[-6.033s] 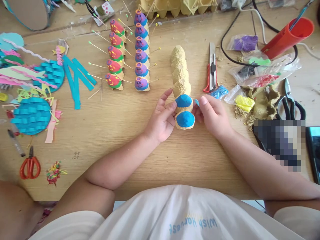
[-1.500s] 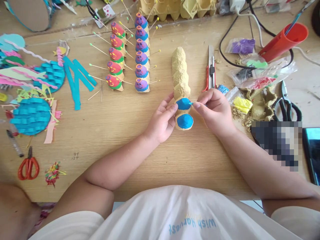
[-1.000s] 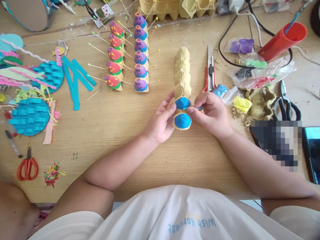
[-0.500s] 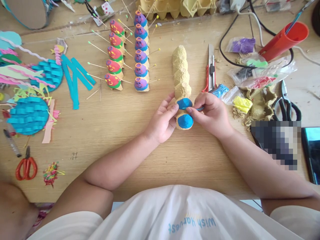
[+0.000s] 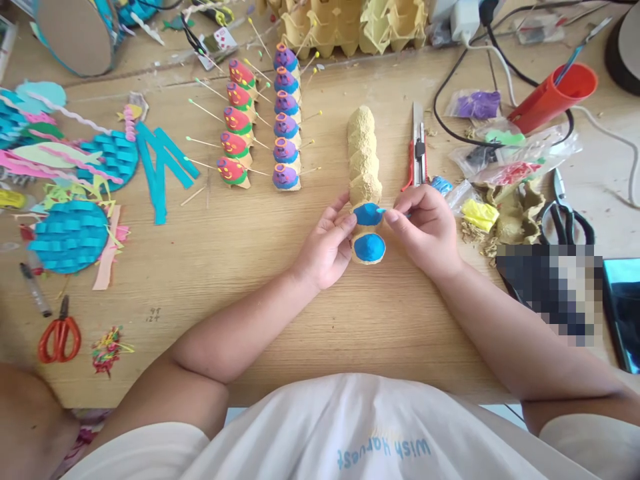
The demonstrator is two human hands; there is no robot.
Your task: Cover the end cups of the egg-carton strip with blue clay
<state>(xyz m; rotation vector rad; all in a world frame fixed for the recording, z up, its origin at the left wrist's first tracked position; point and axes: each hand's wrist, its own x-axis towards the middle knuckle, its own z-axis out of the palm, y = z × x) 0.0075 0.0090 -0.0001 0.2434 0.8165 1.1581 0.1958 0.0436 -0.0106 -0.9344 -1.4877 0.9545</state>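
A strip of pale yellow egg carton (image 5: 364, 150) lies lengthwise in front of me. Its two nearest cups carry blue clay patches (image 5: 369, 247) on their faces. My left hand (image 5: 327, 243) is closed on the strip's left side, thumb at the edge of the upper blue patch. On the other side, my right hand (image 5: 425, 230) pinches a thin light-blue tool (image 5: 381, 211), mostly hidden by the fingers. The tool's tip is at the right edge of the upper patch.
Two painted carton caterpillars with pin legs, one red (image 5: 237, 120) and one purple (image 5: 286, 123), stand at back left. A box cutter (image 5: 419, 150), clay packets (image 5: 479, 215), black-handled scissors (image 5: 567, 220) and a red cup (image 5: 555, 100) are right. Red-handled scissors (image 5: 60, 337) lie at left.
The tool has shifted from the lower edge of the upper blue patch to its right edge, and my right hand has turned slightly. The whole view has shifted a little.
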